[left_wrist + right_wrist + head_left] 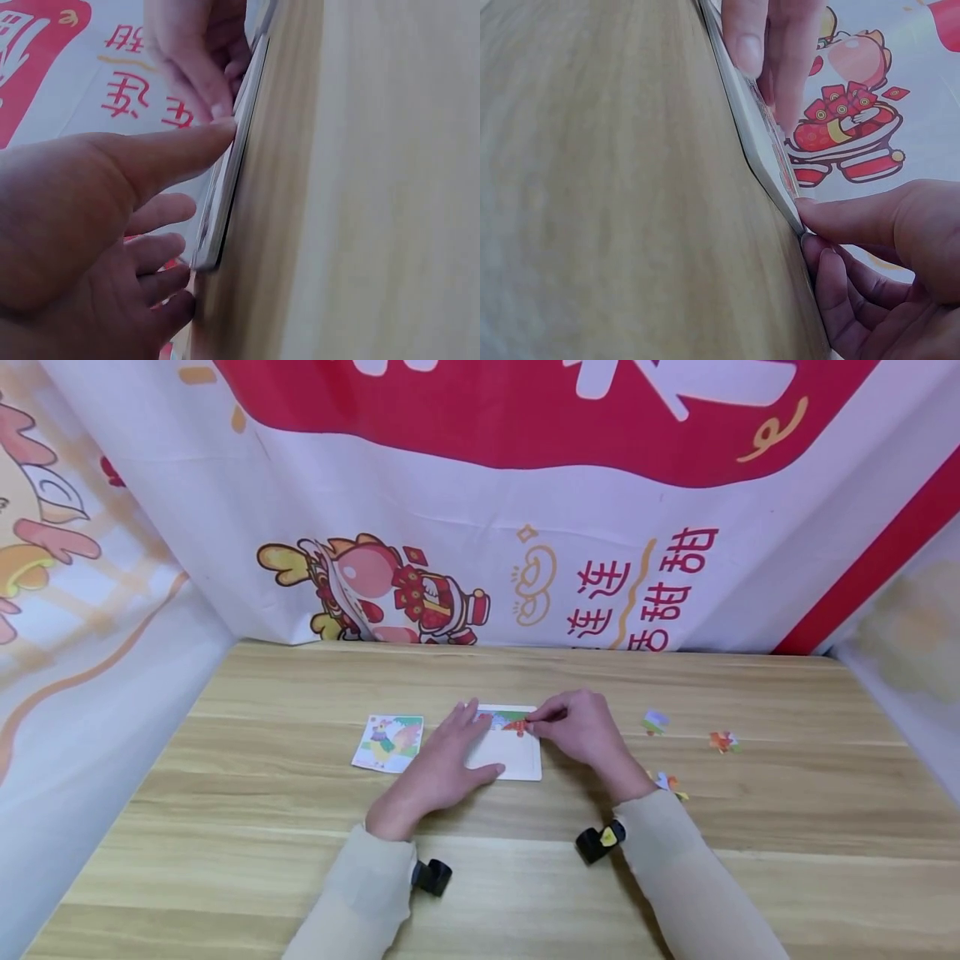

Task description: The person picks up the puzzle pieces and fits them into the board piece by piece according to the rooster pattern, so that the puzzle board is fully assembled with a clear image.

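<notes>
A white puzzle board (517, 758) lies on the wooden table, with joined colourful pieces (498, 718) along its far side. My left hand (438, 768) rests over the board's left side, fingers spread and thumb on its near part. At the board's right edge, my right hand (579, 727) pinches an orange-red puzzle piece (517, 727) between thumb and finger. The right wrist view shows that thumb (847, 219) on top of the board's edge, the other fingers (847, 292) curled beside it. The piece itself is mostly hidden there.
Left of the board lies a square picture card (390, 743) with a colourful bird. Loose puzzle pieces lie to the right: a green-and-blue piece (655, 721), an orange piece (724, 742), and some pieces (667, 783) partly behind the right forearm. A printed cloth (450, 527) hangs behind the table.
</notes>
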{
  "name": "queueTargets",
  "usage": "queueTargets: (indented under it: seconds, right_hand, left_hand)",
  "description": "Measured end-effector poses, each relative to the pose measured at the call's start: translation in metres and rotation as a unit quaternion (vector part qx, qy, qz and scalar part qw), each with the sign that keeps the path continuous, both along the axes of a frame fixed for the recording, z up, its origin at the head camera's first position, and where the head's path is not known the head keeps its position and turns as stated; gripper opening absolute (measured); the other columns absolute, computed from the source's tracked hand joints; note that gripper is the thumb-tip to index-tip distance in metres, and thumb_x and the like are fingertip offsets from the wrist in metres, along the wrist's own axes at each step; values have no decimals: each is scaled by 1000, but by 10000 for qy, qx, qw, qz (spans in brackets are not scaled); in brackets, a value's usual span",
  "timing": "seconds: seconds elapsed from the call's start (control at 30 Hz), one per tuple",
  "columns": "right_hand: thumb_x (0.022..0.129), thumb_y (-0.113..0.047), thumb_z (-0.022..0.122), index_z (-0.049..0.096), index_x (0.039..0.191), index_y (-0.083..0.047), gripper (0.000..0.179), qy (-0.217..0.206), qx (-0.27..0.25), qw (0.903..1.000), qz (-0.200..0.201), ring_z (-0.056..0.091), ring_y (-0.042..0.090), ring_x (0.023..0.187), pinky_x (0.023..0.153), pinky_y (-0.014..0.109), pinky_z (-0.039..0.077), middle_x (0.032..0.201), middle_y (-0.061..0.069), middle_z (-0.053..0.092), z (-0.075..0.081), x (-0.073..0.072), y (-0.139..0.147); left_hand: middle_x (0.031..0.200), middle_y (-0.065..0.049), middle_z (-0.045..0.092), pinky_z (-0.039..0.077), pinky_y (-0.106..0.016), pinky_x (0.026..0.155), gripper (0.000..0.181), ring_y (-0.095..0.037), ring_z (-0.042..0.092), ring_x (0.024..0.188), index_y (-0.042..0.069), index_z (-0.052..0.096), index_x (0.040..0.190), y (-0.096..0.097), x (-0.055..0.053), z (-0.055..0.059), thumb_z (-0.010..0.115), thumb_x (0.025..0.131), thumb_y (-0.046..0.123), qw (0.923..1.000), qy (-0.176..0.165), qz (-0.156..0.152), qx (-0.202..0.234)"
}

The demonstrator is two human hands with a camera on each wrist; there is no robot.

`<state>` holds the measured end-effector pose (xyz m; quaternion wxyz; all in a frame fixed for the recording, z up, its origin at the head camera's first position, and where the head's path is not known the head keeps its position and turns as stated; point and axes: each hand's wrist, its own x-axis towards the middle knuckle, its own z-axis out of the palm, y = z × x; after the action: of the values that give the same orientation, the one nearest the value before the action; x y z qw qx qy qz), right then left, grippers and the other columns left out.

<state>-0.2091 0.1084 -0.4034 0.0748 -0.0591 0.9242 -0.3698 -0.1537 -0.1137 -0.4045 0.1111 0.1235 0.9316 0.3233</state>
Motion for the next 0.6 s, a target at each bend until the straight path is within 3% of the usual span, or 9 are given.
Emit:
queueTargets:
  seconds: [0.17,0.33,0.6]
  right_hand:
    - [94,-20,85,88,98,-20,4,-73,-58,9999,-63,68,24,100,92,41,56,105,3,83,-1,0,-1]
    - [94,-19,85,87,97,-20,4,-66,-100,9999,-32,67,24,98,90,40,55,104,3,82,-2,-1,0]
    - [94,-17,84,87,98,-19,5,33,-165,9999,24,67,23,95,86,36,55,104,4,82,-3,-3,3]
  left_hand:
    - [180,-7,27,27,-56,135,78,-34,24,167,8,48,162,-14,0,1,83,97,34,9996,-131,164,209]
    - [178,1,32,28,-54,135,79,-31,26,167,12,49,162,-24,-2,2,84,95,36,9993,-289,124,222]
    - [177,0,35,29,-56,134,82,-32,28,166,13,47,163,-30,-3,4,85,94,33,9988,-328,47,358]
